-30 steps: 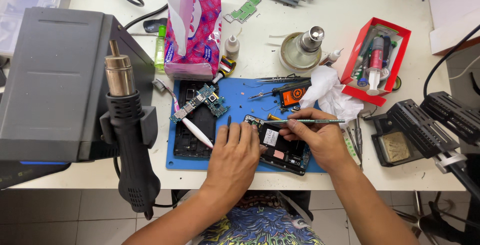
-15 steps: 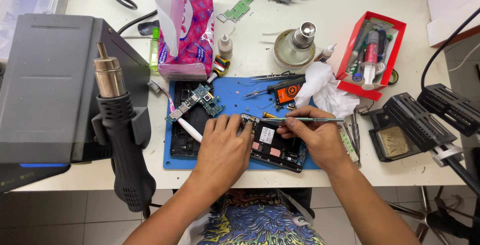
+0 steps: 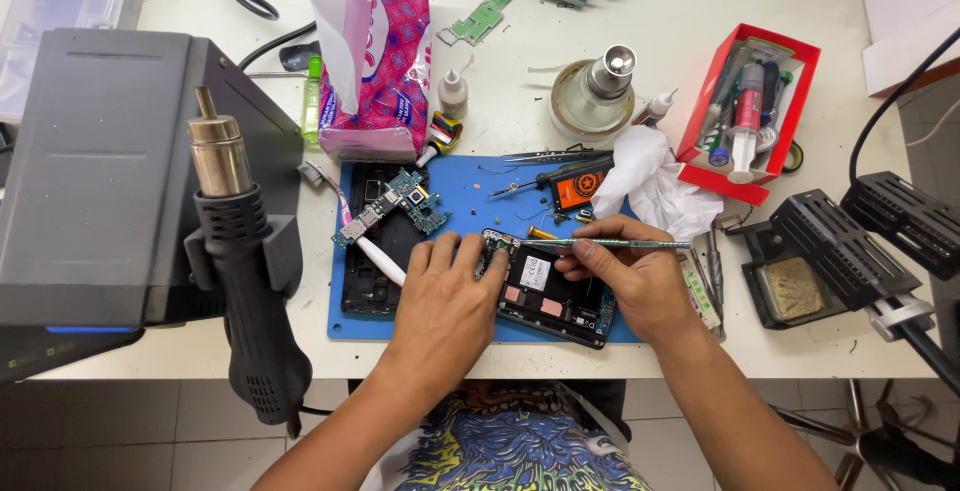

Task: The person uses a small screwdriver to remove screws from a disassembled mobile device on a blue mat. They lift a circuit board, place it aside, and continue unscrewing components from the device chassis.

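Opened phone under two hands on a blue mat

The left hand (image 3: 447, 303) presses the opened phone (image 3: 548, 291) down on the blue mat (image 3: 480, 191); the right hand (image 3: 632, 276) holds tweezers (image 3: 610, 244) over it.

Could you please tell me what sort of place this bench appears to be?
Most likely an electronics repair bench for phones: a black hot-air gun in its holder, an opened black phone body on a blue work mat, and a loose green circuit board.

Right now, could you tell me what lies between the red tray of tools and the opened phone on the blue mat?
In the head view, a crumpled white tissue lies between the red tray and the opened phone.
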